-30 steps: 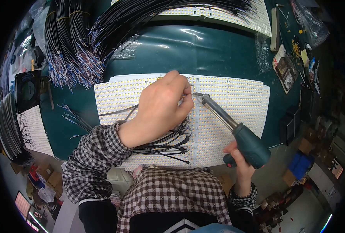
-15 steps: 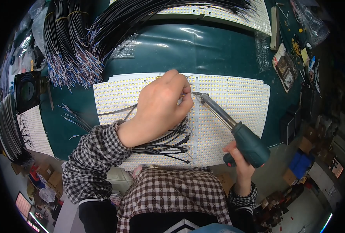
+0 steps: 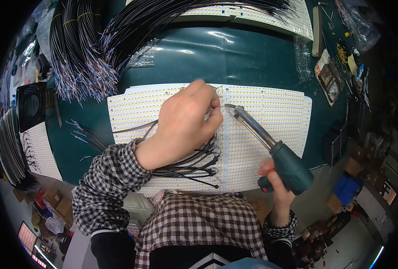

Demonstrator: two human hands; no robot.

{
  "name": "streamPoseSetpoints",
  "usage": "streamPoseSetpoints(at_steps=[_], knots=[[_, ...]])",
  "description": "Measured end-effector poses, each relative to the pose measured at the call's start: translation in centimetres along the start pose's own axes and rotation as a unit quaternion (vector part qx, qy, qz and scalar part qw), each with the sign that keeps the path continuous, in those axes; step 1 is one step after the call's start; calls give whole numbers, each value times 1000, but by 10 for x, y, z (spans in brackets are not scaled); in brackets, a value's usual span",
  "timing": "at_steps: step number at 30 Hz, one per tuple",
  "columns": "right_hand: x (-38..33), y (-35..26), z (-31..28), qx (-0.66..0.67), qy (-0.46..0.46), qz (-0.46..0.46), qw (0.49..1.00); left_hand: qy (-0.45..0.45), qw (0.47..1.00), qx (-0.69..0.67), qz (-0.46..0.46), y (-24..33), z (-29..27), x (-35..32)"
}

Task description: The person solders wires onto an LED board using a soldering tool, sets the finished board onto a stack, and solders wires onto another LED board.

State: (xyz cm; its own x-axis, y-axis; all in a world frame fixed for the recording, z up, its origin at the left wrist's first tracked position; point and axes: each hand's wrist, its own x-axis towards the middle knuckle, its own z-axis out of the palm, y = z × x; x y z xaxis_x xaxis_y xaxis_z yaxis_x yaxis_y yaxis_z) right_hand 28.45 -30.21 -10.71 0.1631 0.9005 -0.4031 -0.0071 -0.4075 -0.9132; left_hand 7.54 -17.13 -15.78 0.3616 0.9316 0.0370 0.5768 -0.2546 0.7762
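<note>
A stack of white LED boards (image 3: 266, 127), dotted with rows of small yellowish chips, lies in front of me. Over its upper middle, my left hand (image 3: 185, 114) is closed in a pinch; a black cable (image 3: 136, 128) runs in under it from the left. What sits between the fingertips is mostly hidden, likely the thin wire end of that cable. My right hand (image 3: 280, 190) grips a green-handled soldering gun (image 3: 291, 167), its metal tip slanting up-left to just right of my left fingertips. Several black cables (image 3: 187, 167) are attached along the boards' middle strip, below my left hand.
Thick bundles of black cables (image 3: 80, 49) with stripped coloured ends lie at the back left. More LED boards (image 3: 252, 13) rest at the far edge. A dirty soldering pad or box (image 3: 328, 78) stands at the right, and a black fan (image 3: 30, 105) at the left.
The soldering gun has shifted slightly right, so its tip is a little farther from my left fingertips. My left hand stays in place.
</note>
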Motion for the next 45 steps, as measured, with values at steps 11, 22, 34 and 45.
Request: streamPoseSetpoints(at_steps=[11,22,34,45], knots=[[3,-1,-2,7,55,-29,998,39,987,105,116,19,-36,-34],[3,2,-3,29,48,-58,997,-160,980,-82,-82,23,-40,-47],[0,8,-11,39,38,-89,995,-87,990,-93,-53,5,-46,-38],[-2,10,-16,40,25,-88,995,-58,997,48,4,20,-20,-23]])
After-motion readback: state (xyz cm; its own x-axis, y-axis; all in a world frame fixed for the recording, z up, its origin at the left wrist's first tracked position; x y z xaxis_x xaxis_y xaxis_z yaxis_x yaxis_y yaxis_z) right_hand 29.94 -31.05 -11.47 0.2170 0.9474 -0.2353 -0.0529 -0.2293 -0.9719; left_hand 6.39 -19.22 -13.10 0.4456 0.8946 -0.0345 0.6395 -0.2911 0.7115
